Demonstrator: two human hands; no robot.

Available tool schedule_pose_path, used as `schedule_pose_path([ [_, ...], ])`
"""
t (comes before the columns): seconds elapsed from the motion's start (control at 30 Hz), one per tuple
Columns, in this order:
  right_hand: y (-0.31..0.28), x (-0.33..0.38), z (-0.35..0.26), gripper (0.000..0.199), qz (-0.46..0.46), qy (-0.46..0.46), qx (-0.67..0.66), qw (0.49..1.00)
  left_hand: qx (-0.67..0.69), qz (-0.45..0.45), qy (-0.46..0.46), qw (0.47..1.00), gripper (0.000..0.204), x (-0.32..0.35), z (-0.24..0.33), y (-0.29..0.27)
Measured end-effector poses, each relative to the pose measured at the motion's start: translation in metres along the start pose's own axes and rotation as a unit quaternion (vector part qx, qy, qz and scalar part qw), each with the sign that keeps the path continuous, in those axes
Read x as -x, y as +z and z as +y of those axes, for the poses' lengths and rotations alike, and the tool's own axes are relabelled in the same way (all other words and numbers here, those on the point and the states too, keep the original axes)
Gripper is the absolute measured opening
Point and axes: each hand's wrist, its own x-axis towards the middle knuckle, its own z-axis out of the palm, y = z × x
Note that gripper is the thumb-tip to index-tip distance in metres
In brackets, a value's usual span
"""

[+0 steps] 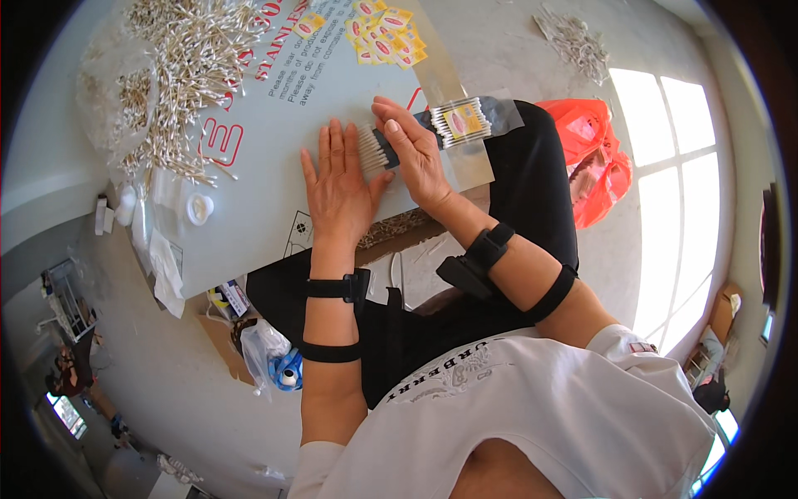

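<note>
At far left, a big loose heap of white-tipped cotton swabs (187, 71) is spilling from a clear plastic bag (104, 100) across a pale, printed tabletop (266, 187). Below the heap, a small round white container (199, 209) is sitting near the table's edge. Next, on the floor, an open cardboard box (226, 348) is holding plastic bags and blue items. Near the middle, the person's left hand (339, 185) is lying flat and open, palm down, fingers straight and thumb spread, gripping nothing. Its index finger is lying right beside a neat row of swabs (371, 150), which is resting on a dark strip (499, 114) between both hands. Farther back, yellow paper labels (388, 37) are lying in a small pile. The right hand (416, 158) is standing partly open over the strip, thumb apart from its loosely bent fingers, visibly gripping nothing; its underside is hidden. To its right, a second row of swabs (440, 126) is lying on the strip under a yellow label (465, 119). At far right, more swabs (573, 43) are scattering over the floor, and a red plastic bag (592, 162) is lying beside the person's dark-trousered leg (532, 175).
</note>
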Motion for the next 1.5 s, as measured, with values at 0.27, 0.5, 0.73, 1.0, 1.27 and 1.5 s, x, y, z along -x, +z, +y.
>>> schedule_pose_path([
  [0.27,0.001,0.003,-0.001,0.037,0.001,-0.003,0.003,1.000,0.046,-0.002,0.032,0.998,0.080,0.002,-0.009,-0.004],
  [0.5,-0.003,0.004,-0.002,0.036,-0.001,-0.008,0.012,1.000,0.051,0.001,0.051,0.997,0.077,0.004,-0.017,-0.003],
  [0.73,0.005,-0.001,-0.002,0.036,0.006,-0.026,0.027,0.999,0.043,0.051,0.019,0.998,0.073,0.002,-0.004,0.000],
  [1.0,0.008,0.000,0.004,0.035,-0.002,-0.040,0.036,0.999,0.017,0.041,0.018,0.999,0.073,0.003,-0.003,0.014],
  [1.27,-0.023,0.002,-0.019,0.018,0.015,-0.037,0.177,0.983,0.044,0.040,0.016,0.998,0.082,0.002,-0.001,0.010],
  [1.5,-0.027,0.014,-0.022,0.006,-0.068,-0.163,0.393,0.902,0.041,0.043,0.017,0.998,0.087,0.002,0.001,0.009],
])
